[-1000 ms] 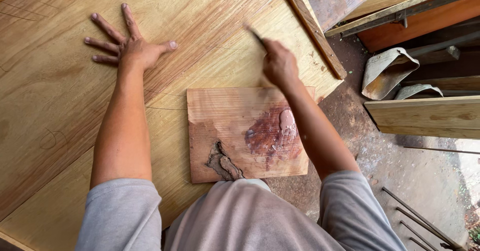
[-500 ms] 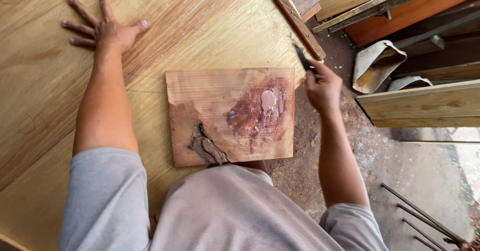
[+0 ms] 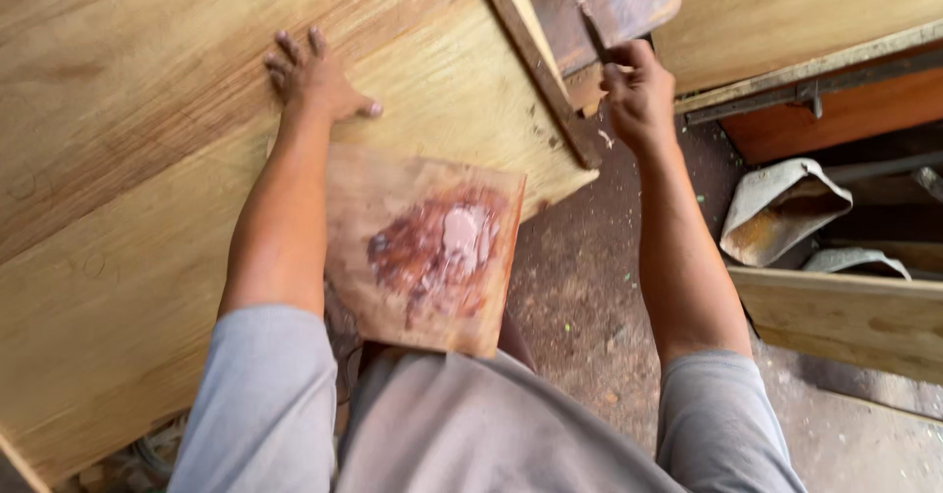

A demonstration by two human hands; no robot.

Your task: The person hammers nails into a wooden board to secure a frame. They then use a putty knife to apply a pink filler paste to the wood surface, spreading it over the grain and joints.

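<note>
Moved farther right since earlier: right hand (image 3: 638,90), fist closed round a thin tool (image 3: 592,27), now past the panel (image 3: 147,110) edge. Left hand (image 3: 312,79) open, flat on panel, just beyond stained board (image 3: 424,249).

Stained board (image 3: 432,247) on plywood sheet (image 3: 128,159)

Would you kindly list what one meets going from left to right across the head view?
Large wooden panel → left hand → small stained board → wooden strip → right hand, gripping a thin tool → crumpled grey sack.
</note>
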